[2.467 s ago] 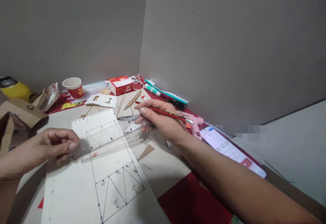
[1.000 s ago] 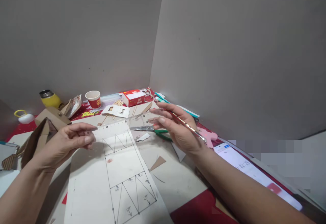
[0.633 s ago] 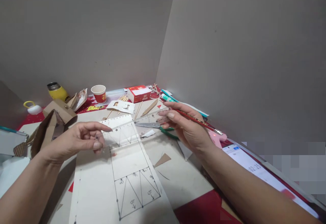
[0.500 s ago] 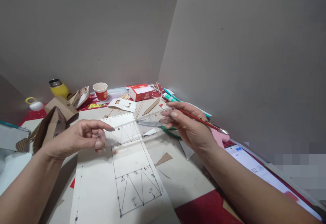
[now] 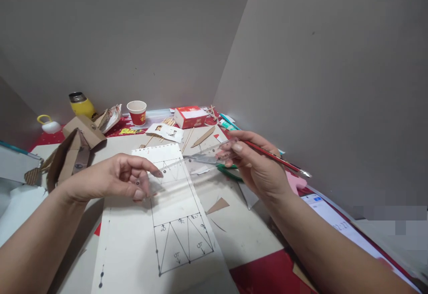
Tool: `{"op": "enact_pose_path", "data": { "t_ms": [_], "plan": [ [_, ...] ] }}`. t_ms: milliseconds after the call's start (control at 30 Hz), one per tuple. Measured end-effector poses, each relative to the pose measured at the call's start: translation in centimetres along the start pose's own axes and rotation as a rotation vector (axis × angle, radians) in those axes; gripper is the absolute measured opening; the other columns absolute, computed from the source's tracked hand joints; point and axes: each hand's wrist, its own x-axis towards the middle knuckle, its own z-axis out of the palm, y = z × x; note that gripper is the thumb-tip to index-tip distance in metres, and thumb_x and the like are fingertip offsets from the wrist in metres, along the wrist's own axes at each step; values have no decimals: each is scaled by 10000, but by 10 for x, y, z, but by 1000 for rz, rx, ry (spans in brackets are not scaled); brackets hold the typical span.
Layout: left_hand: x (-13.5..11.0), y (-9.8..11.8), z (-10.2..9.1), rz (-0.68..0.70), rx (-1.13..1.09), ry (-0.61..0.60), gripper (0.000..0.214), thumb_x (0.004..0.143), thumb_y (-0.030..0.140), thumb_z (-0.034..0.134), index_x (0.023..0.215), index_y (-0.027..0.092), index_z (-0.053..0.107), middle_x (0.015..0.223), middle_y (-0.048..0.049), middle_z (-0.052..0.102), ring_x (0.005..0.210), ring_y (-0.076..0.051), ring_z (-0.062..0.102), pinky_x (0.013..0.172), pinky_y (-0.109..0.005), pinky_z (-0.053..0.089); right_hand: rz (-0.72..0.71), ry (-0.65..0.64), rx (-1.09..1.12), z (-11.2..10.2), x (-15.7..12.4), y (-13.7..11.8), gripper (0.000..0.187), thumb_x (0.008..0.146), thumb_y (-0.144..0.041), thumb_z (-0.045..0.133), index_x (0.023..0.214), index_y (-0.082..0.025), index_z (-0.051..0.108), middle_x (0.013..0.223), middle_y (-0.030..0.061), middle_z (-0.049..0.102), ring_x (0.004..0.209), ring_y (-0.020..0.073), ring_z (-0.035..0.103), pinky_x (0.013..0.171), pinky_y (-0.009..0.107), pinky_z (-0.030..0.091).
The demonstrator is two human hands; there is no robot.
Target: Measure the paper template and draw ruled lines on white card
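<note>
A clear see-through ruler (image 5: 200,165) spans the gap between my hands above the paper. My left hand (image 5: 123,180) pinches its near end between thumb and fingers. At the far end, my right hand (image 5: 257,162) grips it with the thumb, and a red pencil (image 5: 274,154) is also held in that hand, its silver end pointing right. Beneath lies a long white paper sheet (image 5: 130,240) with a drawn frame of triangles and handwritten numbers. Scissors with green handles (image 5: 229,173) rest under the ruler, partly hidden by my right hand.
Behind stand a paper cup (image 5: 137,113), a red box (image 5: 190,116) and a yellow bottle (image 5: 82,104). Folded brown cardboard (image 5: 73,156) sits at left. Thin wooden sticks (image 5: 189,139) and a cardboard scrap (image 5: 218,205) lie about. A phone (image 5: 347,231) is at right.
Both hands have shifted slightly right in the picture with the ruler and pencil, as has the background. The left end of the ruler sits a little lower.
</note>
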Motion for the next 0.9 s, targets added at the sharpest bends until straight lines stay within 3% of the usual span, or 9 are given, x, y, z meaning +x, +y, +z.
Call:
{"op": "enact_pose_path", "data": {
  "t_ms": [467, 900],
  "plan": [
    [2, -11, -5, -22, -56, -114, 334, 819, 145, 755, 1133, 241, 698, 788, 17, 722, 695, -73, 646, 654, -132, 500, -7, -73, 58, 0, -2, -3, 228, 748, -263, 770, 971, -237, 730, 762, 8, 771, 624, 146, 726, 472, 192, 539],
    [4, -26, -12, -87, 9, -109, 319, 807, 283, 777, 1113, 273, 689, 794, 25, 674, 701, -97, 598, 657, -176, 487, -16, -175, 111, 0, -4, -3, 266, 755, -283, 757, 1008, -216, 713, 786, 22, 775, 605, 157, 723, 487, 223, 547]
  ]
}}
